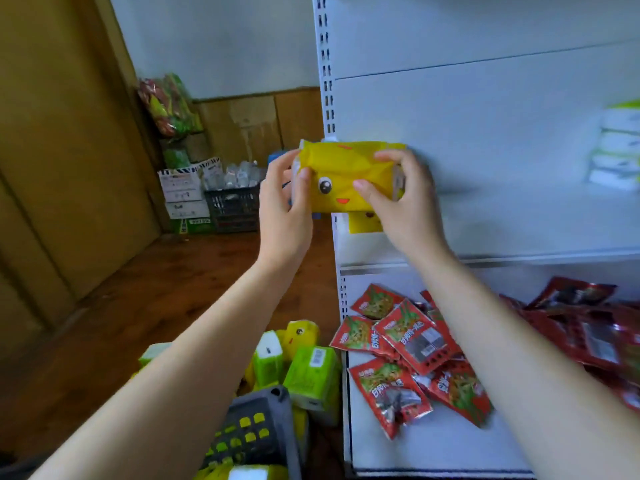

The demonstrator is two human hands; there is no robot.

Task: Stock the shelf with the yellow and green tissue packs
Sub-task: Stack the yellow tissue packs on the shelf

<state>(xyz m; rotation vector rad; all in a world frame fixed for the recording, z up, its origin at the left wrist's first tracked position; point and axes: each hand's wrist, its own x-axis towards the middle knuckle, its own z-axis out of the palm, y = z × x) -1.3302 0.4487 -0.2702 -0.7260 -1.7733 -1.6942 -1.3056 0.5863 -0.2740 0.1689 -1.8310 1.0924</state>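
A yellow tissue pack (pixel 341 174) with a cartoon face is held in the air at the left end of the white shelf (pixel 519 220). My left hand (pixel 287 202) grips its left end and my right hand (pixel 405 199) grips its right end. Directly below it, another yellow pack (pixel 363 223) lies on the shelf's left end, mostly hidden. Green and white tissue packs (pixel 616 147) are stacked at the shelf's far right. On the floor below lies a pile of green packs (pixel 311 372) and yellow packs (pixel 299 334) beside a grey basket (pixel 256 431).
Red snack packets (pixel 405 355) are strewn over the lower shelf (pixel 433 448), with darker red packets (pixel 588 323) to the right. The shelf's perforated upright (pixel 327 81) stands at the left. Cartons (pixel 183 192), a dark crate (pixel 232 206) and bagged goods (pixel 169 105) sit in the far corner.
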